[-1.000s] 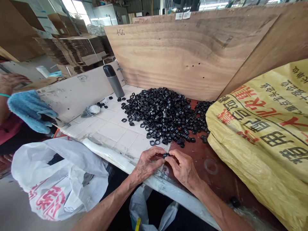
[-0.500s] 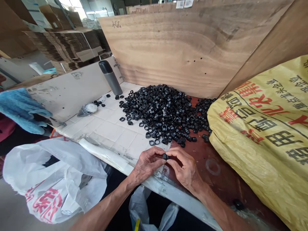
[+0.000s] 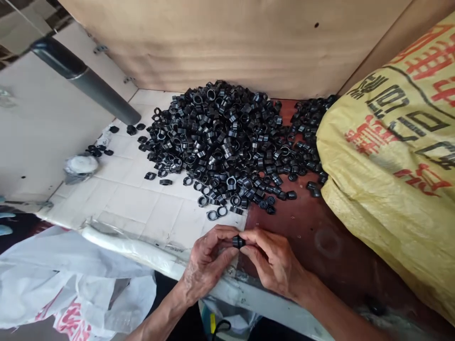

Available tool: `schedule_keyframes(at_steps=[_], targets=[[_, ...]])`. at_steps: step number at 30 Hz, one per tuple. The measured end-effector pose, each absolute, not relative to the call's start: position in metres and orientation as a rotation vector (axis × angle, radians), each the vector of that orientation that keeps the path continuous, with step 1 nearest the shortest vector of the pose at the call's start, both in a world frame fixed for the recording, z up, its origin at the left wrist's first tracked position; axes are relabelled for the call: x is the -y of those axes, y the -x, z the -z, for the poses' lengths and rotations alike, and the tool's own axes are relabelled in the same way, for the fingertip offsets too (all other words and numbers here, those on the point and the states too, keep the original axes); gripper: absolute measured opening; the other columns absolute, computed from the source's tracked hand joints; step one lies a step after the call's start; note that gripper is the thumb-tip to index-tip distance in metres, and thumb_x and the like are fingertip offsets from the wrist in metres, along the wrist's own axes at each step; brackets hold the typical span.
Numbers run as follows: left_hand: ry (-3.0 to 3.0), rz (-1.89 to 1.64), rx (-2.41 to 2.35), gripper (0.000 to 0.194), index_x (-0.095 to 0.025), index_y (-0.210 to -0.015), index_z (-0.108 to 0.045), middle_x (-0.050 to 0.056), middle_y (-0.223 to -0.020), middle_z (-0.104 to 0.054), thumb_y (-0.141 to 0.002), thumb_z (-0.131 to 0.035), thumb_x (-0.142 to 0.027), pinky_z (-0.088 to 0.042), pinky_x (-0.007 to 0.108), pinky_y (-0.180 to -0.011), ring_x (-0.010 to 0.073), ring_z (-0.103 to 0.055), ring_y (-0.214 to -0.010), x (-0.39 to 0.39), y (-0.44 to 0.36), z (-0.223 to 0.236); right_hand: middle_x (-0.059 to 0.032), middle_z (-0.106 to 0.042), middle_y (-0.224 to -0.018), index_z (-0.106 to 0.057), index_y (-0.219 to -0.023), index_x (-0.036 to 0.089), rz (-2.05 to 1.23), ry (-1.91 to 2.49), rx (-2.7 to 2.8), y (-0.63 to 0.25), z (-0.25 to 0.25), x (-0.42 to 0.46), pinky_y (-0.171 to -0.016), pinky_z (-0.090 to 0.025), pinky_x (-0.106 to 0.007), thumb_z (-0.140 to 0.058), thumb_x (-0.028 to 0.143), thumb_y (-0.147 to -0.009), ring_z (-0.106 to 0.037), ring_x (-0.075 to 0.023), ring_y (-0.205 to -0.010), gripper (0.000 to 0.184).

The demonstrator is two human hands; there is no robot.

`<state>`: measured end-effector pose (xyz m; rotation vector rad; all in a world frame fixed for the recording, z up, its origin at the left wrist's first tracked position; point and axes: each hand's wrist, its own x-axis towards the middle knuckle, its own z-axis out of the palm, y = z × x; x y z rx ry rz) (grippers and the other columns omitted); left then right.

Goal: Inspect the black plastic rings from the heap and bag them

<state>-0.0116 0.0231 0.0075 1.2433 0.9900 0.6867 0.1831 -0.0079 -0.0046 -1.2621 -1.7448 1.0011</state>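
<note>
The small black piece (image 3: 238, 242) lay roughly crosswise, its long axis seeming to run from one set of fingertips to the other; it was too small to tell which end was which. It sat right in the grip, between the left hand (image 3: 204, 265) and the right hand (image 3: 275, 263), just above the near edge of the counter (image 3: 156, 210). The left thumb and forefinger were closed on its left side, and the right thumb and forefinger were pinched together on its right, so both hands were clamped on it. Beyond the grip spread a heap of black rings (image 3: 216, 137), a few of them loose on its near side. A yellow sack (image 3: 377, 199) bulged to the grip's right; a gray bottle (image 3: 99, 92) stood beyond it to the left.
</note>
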Motion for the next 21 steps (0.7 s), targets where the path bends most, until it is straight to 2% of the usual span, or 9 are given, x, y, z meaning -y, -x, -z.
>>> schedule_keyframes(at_steps=[4, 8, 10, 14, 17, 19, 21], targets=[[-1.282, -0.649, -0.952, 0.021, -0.019, -0.109, -0.070, 0.010, -0.110, -0.068, -0.089, -0.067, -0.027, -0.056, 0.031, -0.081, 0.0223, -0.067, -0.094, -0.024, 0.011, -0.011, -0.0024, -0.070, -0.080, -0.063, -0.099, 0.023, -0.833, 1.382, 1.778, -0.182, 0.007, 0.008, -0.068, -0.051, -0.026, -0.050, 0.021, -0.098, -0.067, -0.0164, -0.070, 0.013], [-1.119, -0.740, -0.811, 0.025, -0.016, -0.106, -0.068, 0.009, -0.099, -0.072, -0.086, -0.071, -0.030, -0.054, 0.033, -0.082, 0.0224, -0.068, -0.092, -0.021, 0.011, -0.014, -0.0037, -0.069, -0.085, -0.060, -0.116, 0.023, -0.795, 1.390, 1.759, -0.181, 0.001, 0.014, -0.071, -0.052, -0.029, -0.052, 0.029, -0.097, -0.066, -0.0182, -0.073, 0.022], [-1.064, -0.795, -0.749, 0.027, -0.015, -0.102, -0.068, 0.009, -0.096, -0.072, -0.082, -0.075, -0.031, -0.054, 0.034, -0.085, 0.0220, -0.069, -0.091, -0.020, 0.011, -0.014, -0.0047, -0.069, -0.090, -0.061, -0.118, 0.023, -0.793, 1.316, 1.791, -0.179, -0.002, 0.015, -0.073, -0.053, -0.030, -0.053, 0.031, -0.096, -0.066, -0.0187, -0.075, 0.024], [-1.116, -0.886, -0.726, 0.029, -0.015, -0.102, -0.068, 0.007, -0.092, -0.071, -0.080, -0.076, -0.033, -0.053, 0.030, -0.078, 0.0184, -0.068, -0.082, -0.018, 0.011, -0.011, 0.0007, -0.062, -0.067, -0.065, -0.098, 0.022, -0.671, 1.354, 1.832, -0.177, 0.000, 0.012, -0.063, -0.049, -0.027, -0.053, 0.032, -0.098, -0.060, -0.0161, -0.059, 0.016], [-1.249, -0.962, -0.730, 0.028, -0.016, -0.104, -0.069, 0.006, -0.091, -0.071, -0.083, -0.074, -0.033, -0.051, 0.027, -0.074, 0.0168, -0.066, -0.080, -0.016, 0.011, -0.007, 0.0007, -0.057, -0.062, -0.061, -0.076, 0.021, -0.577, 1.351, 1.867, -0.175, -0.001, 0.010, -0.062, -0.046, -0.027, -0.048, 0.032, -0.100, -0.055, -0.0153, -0.058, 0.029], [-1.274, -0.953, -0.726, 0.028, -0.016, -0.106, -0.068, 0.007, -0.093, -0.071, -0.084, -0.072, -0.033, -0.051, 0.028, -0.075, 0.0176, -0.066, -0.083, -0.014, 0.010, -0.008, 0.0005, -0.058, -0.065, -0.063, -0.084, 0.020, -0.608, 1.307, 1.843, -0.175, -0.004, 0.012, -0.060, -0.046, -0.026, -0.047, 0.031, -0.099, -0.054, -0.0149, -0.058, 0.024], [-1.260, -0.933, -0.730, 0.028, -0.015, -0.106, -0.068, 0.008, -0.095, -0.071, -0.085, -0.071, -0.033, -0.051, 0.030, -0.078, 0.0186, -0.066, -0.086, -0.013, 0.010, -0.010, -0.0014, -0.064, -0.076, -0.064, -0.103, 0.020, -0.648, 1.236, 1.823, -0.176, -0.007, 0.013, -0.063, -0.048, -0.026, -0.053, 0.031, -0.096, -0.058, -0.0162, -0.064, 0.017]])
